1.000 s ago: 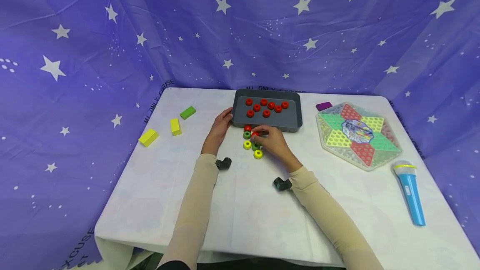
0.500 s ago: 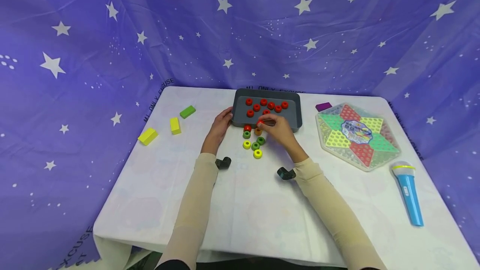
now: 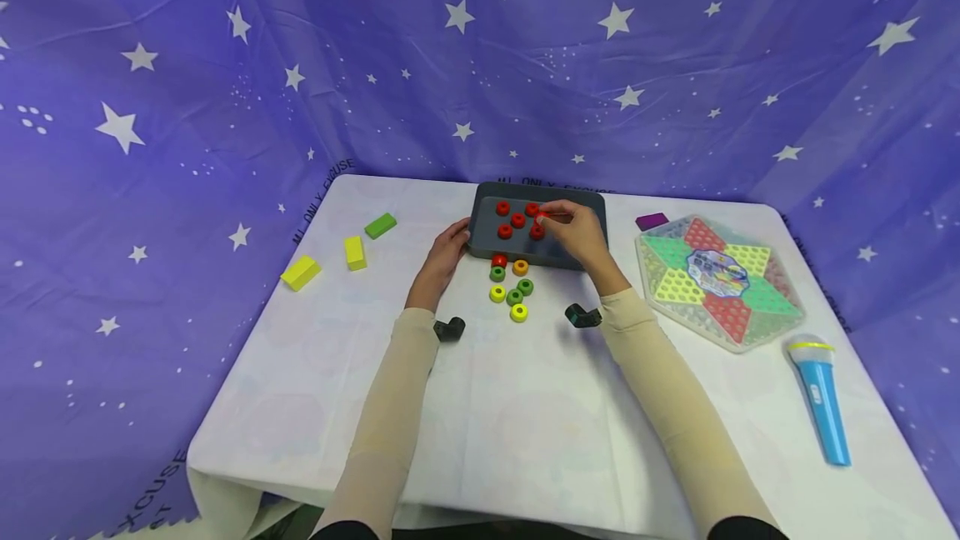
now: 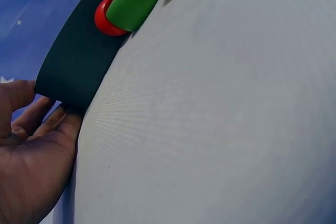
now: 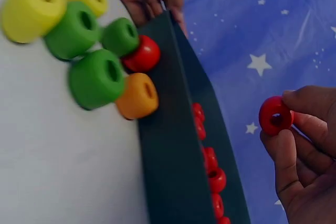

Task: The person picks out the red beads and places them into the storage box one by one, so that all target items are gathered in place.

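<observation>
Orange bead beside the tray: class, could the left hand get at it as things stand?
Probably yes. The left hand rests at the tray corner, the orange bead lies close by on open cloth, with only small beads between.

Blue toy microphone (image 3: pixel 821 397); checkers board (image 3: pixel 716 277); purple block (image 3: pixel 651 221); yellow and green blocks (image 3: pixel 353 252)

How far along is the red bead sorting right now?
Several red beads already lie in the gray tray. The right hand pinches another red bead above the tray; the left hand touches its edge. One red bead remains on the table among green, yellow and orange ones.
</observation>
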`<state>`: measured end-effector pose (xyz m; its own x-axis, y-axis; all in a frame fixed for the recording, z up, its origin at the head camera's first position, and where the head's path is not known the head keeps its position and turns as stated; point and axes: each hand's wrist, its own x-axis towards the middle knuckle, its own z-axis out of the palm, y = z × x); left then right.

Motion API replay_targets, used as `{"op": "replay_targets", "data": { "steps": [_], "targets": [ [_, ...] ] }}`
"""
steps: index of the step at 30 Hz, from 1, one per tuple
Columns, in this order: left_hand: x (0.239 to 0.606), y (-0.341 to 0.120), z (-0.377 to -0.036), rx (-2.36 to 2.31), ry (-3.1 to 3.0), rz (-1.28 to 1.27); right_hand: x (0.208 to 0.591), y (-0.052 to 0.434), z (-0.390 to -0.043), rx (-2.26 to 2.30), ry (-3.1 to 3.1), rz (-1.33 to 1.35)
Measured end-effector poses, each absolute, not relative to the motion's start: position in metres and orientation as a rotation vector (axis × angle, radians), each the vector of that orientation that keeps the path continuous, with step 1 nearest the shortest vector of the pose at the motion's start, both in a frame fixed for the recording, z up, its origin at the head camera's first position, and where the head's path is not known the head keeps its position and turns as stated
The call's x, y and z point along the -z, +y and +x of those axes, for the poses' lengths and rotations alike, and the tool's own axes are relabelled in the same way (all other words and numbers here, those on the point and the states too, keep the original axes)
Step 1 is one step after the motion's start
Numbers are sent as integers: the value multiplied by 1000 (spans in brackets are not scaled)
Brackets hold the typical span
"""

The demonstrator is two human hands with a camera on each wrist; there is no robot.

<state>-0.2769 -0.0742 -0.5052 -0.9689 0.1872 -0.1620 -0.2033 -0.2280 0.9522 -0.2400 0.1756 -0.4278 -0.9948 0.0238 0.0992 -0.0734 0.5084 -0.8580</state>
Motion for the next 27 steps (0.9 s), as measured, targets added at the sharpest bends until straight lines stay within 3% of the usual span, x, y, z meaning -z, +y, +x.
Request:
{"op": "replay_targets", "data": {
  "steps": [17, 27],
  "targets": [
    [487, -78, -269, -2237, 1709, 19, 417, 172, -293, -1542, -2757, -105],
    [506, -79, -279, -2262, 1737, -2, 427, 170, -309, -1422, -2862, -90]
  ]
}}
